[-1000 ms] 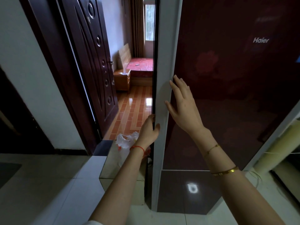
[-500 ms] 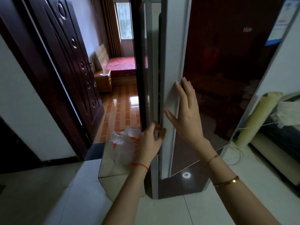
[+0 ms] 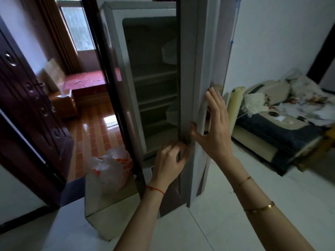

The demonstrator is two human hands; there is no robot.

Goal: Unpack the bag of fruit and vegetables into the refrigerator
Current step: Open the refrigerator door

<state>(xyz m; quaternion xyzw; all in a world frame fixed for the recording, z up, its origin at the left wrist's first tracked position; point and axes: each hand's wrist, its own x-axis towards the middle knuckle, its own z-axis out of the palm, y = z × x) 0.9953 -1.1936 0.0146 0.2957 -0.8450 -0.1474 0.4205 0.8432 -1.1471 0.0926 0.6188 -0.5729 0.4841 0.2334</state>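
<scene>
The bag (image 3: 108, 171) is thin white plastic with something orange showing through, so I'd guess it's soft, floppy and a bit slippery. The produce inside probably bruises easily, so grab it by the bunched top, not the belly. It sits on a low glass stand (image 3: 101, 211), at about 9 o'clock from the left hand (image 3: 169, 161), near but not touching. That hand curls its fingers round the edge of the refrigerator door (image 3: 188, 98). The right hand (image 3: 215, 125) lies spread flat on the door's outer face, thumb hooked on the edge. Dark shelves (image 3: 155, 98) show inside.
</scene>
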